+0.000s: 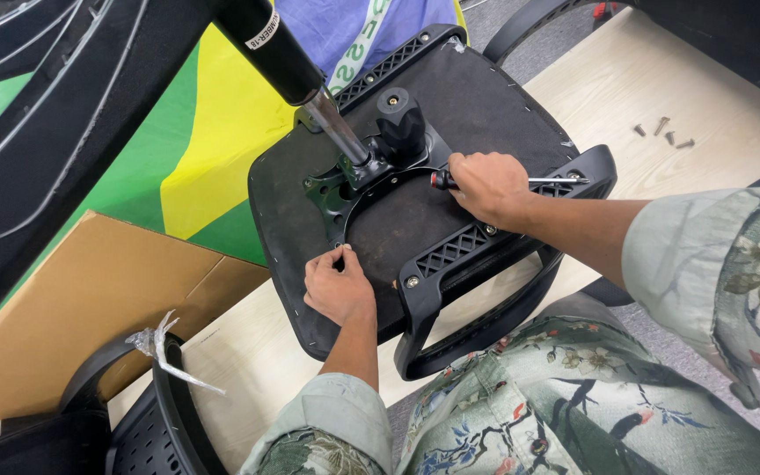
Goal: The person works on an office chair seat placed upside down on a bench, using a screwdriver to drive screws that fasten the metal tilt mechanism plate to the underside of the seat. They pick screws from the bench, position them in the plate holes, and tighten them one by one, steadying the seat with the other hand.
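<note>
Upturned black chair seat [450,97] lying on the pale worktop [653,79], metal bracket [336,189] at its middle. Left hand [338,286] at the bracket's lower edge, fingers [338,257] pinched together on something too small to tell. Right hand [485,186], fingers clamped around a screwdriver [556,181] lying across the armrest [485,246]. Loose screws [666,132] well apart.

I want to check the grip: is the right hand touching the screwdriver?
Touching. The head view shows the right hand closed around the screwdriver; the handle end sticks out on one side of the fist and the metal shaft on the other.
</note>
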